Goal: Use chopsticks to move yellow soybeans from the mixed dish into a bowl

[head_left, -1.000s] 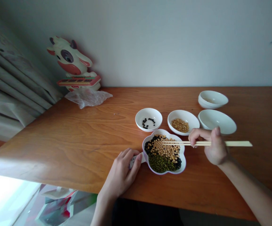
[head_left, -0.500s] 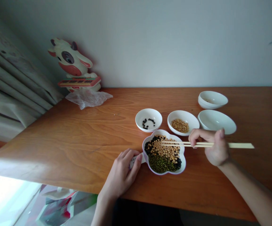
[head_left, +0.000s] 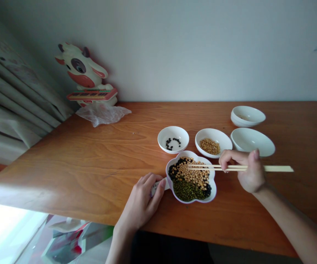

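Observation:
My left hand (head_left: 144, 200) is closed round the short handle of a white, flower-shaped bowl (head_left: 213, 183) on the table. Inside it lie yellow soybeans (head_left: 195, 175), green mung beans (head_left: 187, 190) and black beans (head_left: 172, 171). A pair of pale chopsticks (head_left: 277, 168) is gripped in my right hand (head_left: 247, 168), pointing left. Their tips are over the soybeans; whether a bean sits between them I cannot tell. Behind the flower bowl stand a white bowl (head_left: 161, 141) with some black beans and another white bowl (head_left: 227, 141) with a heap of soybeans.
A third white bowl (head_left: 268, 145) stands behind my right hand, with stacked bowls (head_left: 235, 119) further back. At the back left are a cow-shaped toy keyboard (head_left: 87, 79) and a crumpled plastic bag (head_left: 103, 114). A curtain (head_left: 12, 110) hangs at the left.
Almost nothing differs. The chopsticks' back end and my right hand have shifted slightly left; the tips stay over the soybeans. My left hand keeps its hold.

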The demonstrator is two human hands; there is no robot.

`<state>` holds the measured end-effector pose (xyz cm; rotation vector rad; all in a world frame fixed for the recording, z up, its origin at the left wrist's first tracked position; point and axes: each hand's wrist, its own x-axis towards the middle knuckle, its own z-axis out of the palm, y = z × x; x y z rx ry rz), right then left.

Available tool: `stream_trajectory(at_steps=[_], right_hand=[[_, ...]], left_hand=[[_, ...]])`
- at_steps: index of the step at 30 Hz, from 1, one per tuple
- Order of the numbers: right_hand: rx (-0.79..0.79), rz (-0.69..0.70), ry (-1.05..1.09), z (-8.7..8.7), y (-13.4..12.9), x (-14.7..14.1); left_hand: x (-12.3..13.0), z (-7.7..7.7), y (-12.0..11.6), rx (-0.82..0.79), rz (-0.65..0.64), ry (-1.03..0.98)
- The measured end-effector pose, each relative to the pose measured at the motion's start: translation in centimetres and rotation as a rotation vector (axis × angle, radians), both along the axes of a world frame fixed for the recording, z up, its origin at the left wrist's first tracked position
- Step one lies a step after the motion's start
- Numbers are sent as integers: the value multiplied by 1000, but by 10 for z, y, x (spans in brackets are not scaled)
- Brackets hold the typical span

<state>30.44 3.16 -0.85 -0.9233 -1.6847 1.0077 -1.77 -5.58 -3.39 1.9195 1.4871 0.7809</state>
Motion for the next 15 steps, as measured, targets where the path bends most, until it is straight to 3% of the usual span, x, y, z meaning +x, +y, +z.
stream_trajectory(at_steps=[15], right_hand=[[-4, -9, -35, -4, 1, 6]], left_hand=[[-1, 0, -1, -12, -7, -12]])
